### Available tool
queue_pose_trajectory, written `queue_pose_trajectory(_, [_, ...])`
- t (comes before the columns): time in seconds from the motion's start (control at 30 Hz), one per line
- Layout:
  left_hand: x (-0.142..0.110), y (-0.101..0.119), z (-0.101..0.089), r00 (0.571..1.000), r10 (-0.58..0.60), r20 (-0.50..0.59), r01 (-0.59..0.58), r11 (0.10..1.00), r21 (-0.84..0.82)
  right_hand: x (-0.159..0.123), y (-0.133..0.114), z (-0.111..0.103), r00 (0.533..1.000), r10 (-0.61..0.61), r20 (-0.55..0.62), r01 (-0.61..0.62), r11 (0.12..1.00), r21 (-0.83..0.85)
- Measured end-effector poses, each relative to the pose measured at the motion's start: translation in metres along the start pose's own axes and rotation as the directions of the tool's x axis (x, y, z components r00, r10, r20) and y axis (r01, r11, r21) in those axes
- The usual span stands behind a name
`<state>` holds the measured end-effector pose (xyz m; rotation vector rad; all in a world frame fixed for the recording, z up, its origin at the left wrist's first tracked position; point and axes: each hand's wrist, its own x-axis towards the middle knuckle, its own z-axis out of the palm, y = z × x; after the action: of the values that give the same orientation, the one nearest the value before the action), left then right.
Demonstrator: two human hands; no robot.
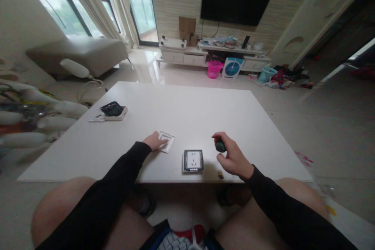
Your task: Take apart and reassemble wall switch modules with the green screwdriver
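A white wall socket (193,160) with a dark border lies face up near the table's front edge, between my hands. To its upper left, my left hand (153,141) grips the left edge of a square white socket cover frame (166,142), its thumb reaching over the opening. Over on the right, my right hand (231,156) is curled around a black and green screwdriver handle (220,147); the shaft is hidden from view. Below that hand, a small brownish bit (220,174), too small to name, rests near the table edge.
On the white table's (187,105) far left sits a light box (116,115) with black packaging on top and small white pieces beside it. Past the table are a pink basket (214,69), a blue fan (233,67) and a low TV cabinet (195,59). White rounded objects (58,123) crowd the left.
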<state>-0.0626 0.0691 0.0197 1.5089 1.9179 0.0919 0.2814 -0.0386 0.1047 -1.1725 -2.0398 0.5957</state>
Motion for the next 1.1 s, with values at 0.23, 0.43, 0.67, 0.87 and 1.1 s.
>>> queue_pose_trajectory(0.23, [-0.009,-0.003,-0.003,0.965,0.218,-0.147,-0.152,0.918,0.365,0.005,0.003,-0.010,0.992,0.104,-0.065,-0.086,0.967,0.241])
queue_pose_trajectory(0.43, [-0.045,0.025,0.050,0.637,0.768,0.063,-0.768,0.640,-0.036,0.004,-0.002,-0.003,0.964,0.176,-0.199,-0.091,0.923,0.374])
queue_pose_trajectory(0.67, [-0.065,0.037,0.096,0.589,0.806,0.061,-0.792,0.591,-0.154,0.002,0.001,0.003,0.928,0.212,-0.307,-0.074,0.911,0.405])
queue_pose_trajectory(0.87, [-0.067,0.037,0.087,0.533,0.842,0.085,-0.835,0.540,-0.106,0.002,0.000,0.010,0.931,0.201,-0.306,-0.050,0.898,0.438])
queue_pose_trajectory(1.1, [-0.071,0.041,0.085,0.534,0.839,0.103,-0.838,0.541,-0.068,-0.002,0.000,0.016,0.948,0.159,-0.276,-0.042,0.921,0.388])
